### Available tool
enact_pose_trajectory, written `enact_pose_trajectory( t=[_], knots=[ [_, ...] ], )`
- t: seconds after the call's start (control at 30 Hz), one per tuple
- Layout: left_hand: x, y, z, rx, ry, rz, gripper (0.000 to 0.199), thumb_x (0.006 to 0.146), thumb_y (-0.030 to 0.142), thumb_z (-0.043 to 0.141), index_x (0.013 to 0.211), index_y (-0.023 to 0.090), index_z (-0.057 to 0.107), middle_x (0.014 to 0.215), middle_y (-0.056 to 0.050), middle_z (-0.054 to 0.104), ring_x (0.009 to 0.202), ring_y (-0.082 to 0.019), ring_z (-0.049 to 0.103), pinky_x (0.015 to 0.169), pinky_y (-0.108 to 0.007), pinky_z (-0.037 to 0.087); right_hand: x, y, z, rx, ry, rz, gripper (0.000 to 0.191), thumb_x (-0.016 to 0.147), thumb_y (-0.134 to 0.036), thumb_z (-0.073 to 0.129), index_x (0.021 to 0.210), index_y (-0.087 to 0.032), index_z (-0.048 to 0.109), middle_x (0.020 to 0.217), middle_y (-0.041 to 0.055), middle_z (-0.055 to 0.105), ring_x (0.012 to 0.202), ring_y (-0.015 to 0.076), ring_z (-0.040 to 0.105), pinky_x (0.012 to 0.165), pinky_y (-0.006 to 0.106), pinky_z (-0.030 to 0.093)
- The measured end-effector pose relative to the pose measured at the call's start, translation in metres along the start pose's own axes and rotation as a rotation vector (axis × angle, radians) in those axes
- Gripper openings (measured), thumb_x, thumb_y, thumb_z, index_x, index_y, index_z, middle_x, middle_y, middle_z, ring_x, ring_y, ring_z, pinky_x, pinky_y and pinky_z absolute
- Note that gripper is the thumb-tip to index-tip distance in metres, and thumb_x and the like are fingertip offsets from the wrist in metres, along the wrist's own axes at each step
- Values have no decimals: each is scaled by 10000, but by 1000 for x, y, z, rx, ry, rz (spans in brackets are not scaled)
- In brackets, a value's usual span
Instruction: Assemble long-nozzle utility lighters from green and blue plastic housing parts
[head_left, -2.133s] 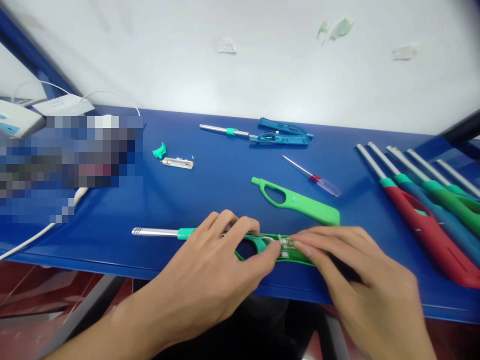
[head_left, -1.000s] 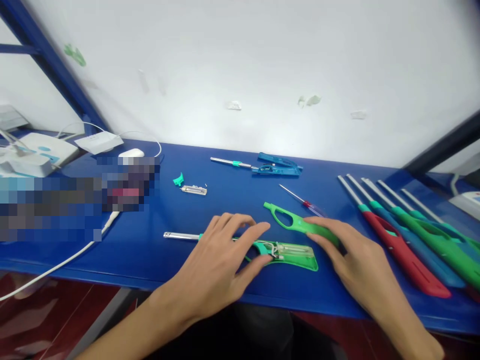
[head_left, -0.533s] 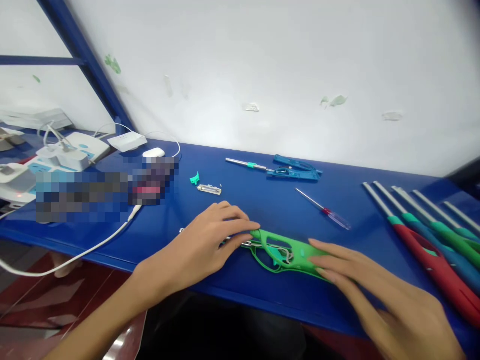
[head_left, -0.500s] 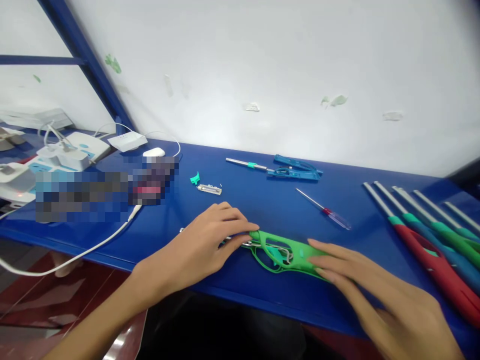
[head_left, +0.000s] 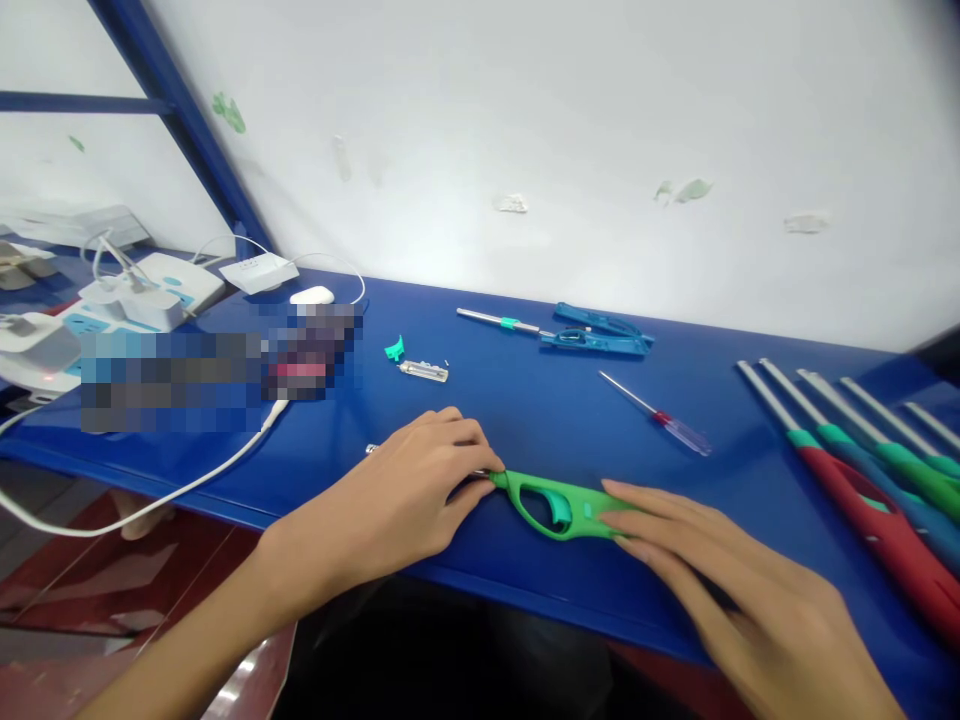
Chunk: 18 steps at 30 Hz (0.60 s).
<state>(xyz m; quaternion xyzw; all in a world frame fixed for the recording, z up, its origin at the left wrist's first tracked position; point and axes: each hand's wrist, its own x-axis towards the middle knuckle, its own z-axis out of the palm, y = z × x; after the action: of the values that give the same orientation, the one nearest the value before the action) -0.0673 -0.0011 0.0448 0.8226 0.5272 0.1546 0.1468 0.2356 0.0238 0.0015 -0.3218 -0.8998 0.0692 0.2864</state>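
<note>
A green long-neck lighter lies across the front of the blue table, its two casing halves together around a teal trigger. My left hand pinches its front end where the metal tube meets the handle; most of the tube is hidden under that hand. The fingers of my right hand are closed over the rear of the handle, hiding its end. Beyond the hands lie a small teal part, a clear plastic-and-metal piece and a screwdriver with a clear handle.
An opened blue lighter with its metal tube lies near the wall. Several long-neck lighters, a red one in front, rest at the right. Power strips, a white cable and a blurred-out patch are at the left.
The upper green casing half, which sat askew with wires and the lower half showing, now lies flush over the lower one. Both hands remain on the lighter.
</note>
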Motion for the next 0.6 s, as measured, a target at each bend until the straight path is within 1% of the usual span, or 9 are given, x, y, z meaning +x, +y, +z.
enact_pose_trajectory(
  t=[0.17, 0.23, 0.3, 0.43, 0.53, 0.6],
  knots=[
    [-1, 2, -1, -19, 9, -24, 196, 1062, 236, 564, 1151, 236, 739, 1127, -18, 691, 1050, -191, 631, 961, -373, 495, 1, -1, 0, 26, 5, 53, 275, 1034, -246, 551, 1235, -356, 703, 1350, -61, 720, 1204, 172, 716, 1057, 311, 588],
    [0, 3, -2, -21, 8, -29, 192, 1061, 232, 567, 1142, 235, 741, 1119, -18, 689, 1038, -193, 629, 948, -379, 496, 2, -1, 2, 36, -16, 75, 267, 1029, -268, 563, 1226, -357, 719, 1333, -55, 733, 1182, 194, 731, 1040, 335, 605],
    [1, 4, -2, -16, 4, -29, 190, 1059, 223, 568, 1132, 230, 744, 1106, -21, 688, 1025, -202, 622, 943, -398, 494, 4, -2, 3, 46, -4, 106, 257, 1026, -301, 570, 1218, -348, 735, 1296, -44, 754, 1144, 211, 750, 1010, 347, 625],
    [0, 4, 0, -8, 4, -27, 200, 1062, 207, 556, 1126, 219, 745, 1098, -25, 679, 1003, -209, 608, 922, -409, 494, 9, -5, 4, 44, 43, 136, 262, 1026, -328, 567, 1213, -323, 751, 1238, -43, 780, 1105, 202, 767, 975, 321, 635],
    [-1, 4, 2, 16, 18, 1, 223, 1072, 205, 530, 1124, 219, 746, 1092, -31, 666, 994, -207, 600, 919, -406, 495, 11, -6, 3, 46, 33, 134, 263, 1024, -324, 567, 1197, -319, 767, 1230, -53, 782, 1111, 187, 763, 969, 287, 626],
    [-2, 5, 3, 61, 19, 20, 247, 1067, 163, 509, 1101, 207, 749, 1065, -38, 658, 980, -215, 595, 927, -423, 493, 11, -5, 2, 53, 21, 142, 265, 1027, -339, 568, 1193, -324, 773, 1236, -58, 779, 1120, 182, 759, 970, 277, 621]
  ],
)
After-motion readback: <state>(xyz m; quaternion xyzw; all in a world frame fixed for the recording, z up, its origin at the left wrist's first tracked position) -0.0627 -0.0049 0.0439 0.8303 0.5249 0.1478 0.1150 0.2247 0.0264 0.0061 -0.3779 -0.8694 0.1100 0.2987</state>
